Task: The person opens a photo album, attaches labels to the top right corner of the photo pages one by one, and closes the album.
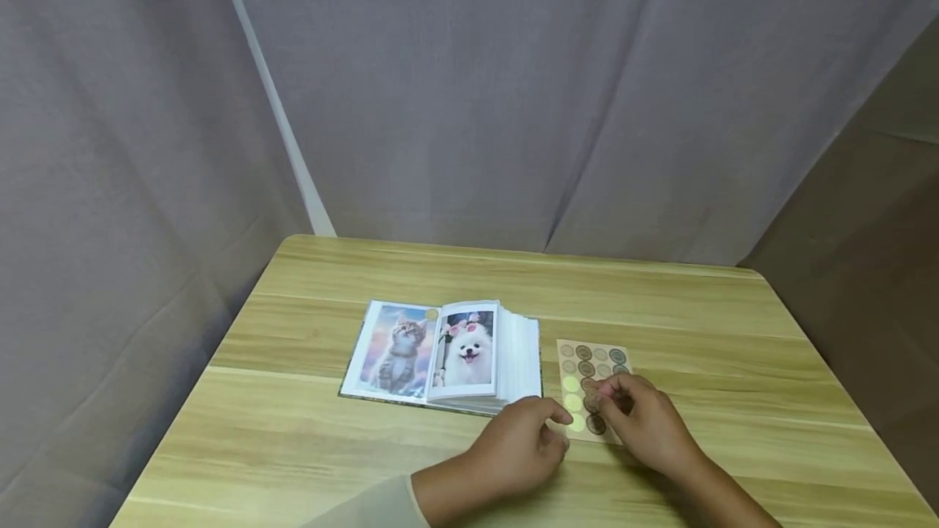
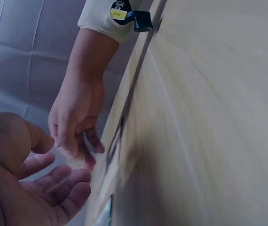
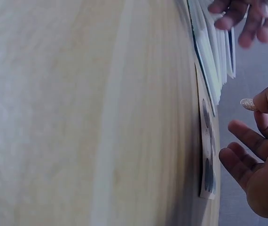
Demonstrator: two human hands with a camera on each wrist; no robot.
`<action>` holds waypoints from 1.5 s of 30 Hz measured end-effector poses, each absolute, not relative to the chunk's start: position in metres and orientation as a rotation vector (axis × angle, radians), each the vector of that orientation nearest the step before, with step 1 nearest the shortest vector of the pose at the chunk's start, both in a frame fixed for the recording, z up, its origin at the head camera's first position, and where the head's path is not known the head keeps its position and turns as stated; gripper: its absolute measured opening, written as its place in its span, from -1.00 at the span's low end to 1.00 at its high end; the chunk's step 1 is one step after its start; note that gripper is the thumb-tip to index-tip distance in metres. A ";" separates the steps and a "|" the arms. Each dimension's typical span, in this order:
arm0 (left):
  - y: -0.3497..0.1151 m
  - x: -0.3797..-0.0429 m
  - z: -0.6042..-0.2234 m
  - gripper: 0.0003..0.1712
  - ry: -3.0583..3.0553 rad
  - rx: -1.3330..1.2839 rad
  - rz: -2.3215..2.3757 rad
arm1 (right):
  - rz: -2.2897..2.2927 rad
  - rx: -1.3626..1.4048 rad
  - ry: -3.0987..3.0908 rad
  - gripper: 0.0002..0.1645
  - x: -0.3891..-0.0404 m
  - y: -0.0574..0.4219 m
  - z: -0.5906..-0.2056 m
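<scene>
My right hand (image 1: 649, 422) pinches a round gold sticker (image 3: 248, 104) between thumb and forefinger, just above a sticker sheet (image 1: 575, 360). Its other fingers are spread apart in the right wrist view. The sheet carries rows of round stickers, some dark and several shining yellow. At the sheet's lower left, my left hand (image 1: 521, 442) has loosely bent fingers and holds nothing. Left of the sheet lies an open photo album (image 1: 524, 357), with a kitten photo (image 1: 403, 349) on one page and a white dog photo (image 1: 468, 353) on the other. A small round sticker (image 1: 431, 314) sits at the kitten photo's upper right corner.
The wooden table (image 1: 293, 430) has its far edge close to a grey curtain (image 1: 455, 104). More curtain hangs at both sides. The album's stacked pages (image 3: 211, 52) rise at its right side, close to the sheet.
</scene>
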State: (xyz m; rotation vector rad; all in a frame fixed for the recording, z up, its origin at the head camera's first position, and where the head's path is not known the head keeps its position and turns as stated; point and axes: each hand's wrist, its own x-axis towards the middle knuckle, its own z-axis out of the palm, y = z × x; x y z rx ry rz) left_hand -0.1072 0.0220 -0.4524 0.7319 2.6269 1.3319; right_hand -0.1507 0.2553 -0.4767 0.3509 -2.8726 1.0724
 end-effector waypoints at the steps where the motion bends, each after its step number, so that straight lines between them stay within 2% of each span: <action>1: 0.017 -0.105 -0.450 -0.77 2.641 0.756 1.305 | 1.073 0.350 -2.877 -0.92 -0.150 0.255 -0.475; 10: -0.020 -0.096 -0.431 -0.78 3.054 0.976 0.989 | 1.069 0.418 -2.848 -0.89 -0.147 0.256 -0.467; 14: -0.035 -0.097 -0.433 -0.71 3.217 0.953 0.813 | 1.056 0.435 -2.836 -0.88 -0.148 0.256 -0.464; 17: -0.047 -0.098 -0.438 -0.61 3.272 0.887 0.676 | 1.038 0.441 -2.832 -0.87 -0.148 0.256 -0.462; 25: -0.065 -0.097 -0.451 -0.20 3.129 0.717 0.530 | 1.043 0.437 -2.832 -0.89 -0.149 0.255 -0.459; 29: -0.065 -0.095 -0.456 -0.09 3.024 0.672 0.440 | 1.044 0.443 -2.834 -0.89 -0.149 0.255 -0.458; 38: -0.064 -0.094 -0.463 -0.06 2.933 0.654 0.335 | 1.025 0.481 -2.812 -0.94 -0.155 0.254 -0.458; 45: -0.064 -0.094 -0.463 -0.02 2.904 0.662 0.268 | 1.113 0.544 -2.836 -0.91 -0.167 0.248 -0.455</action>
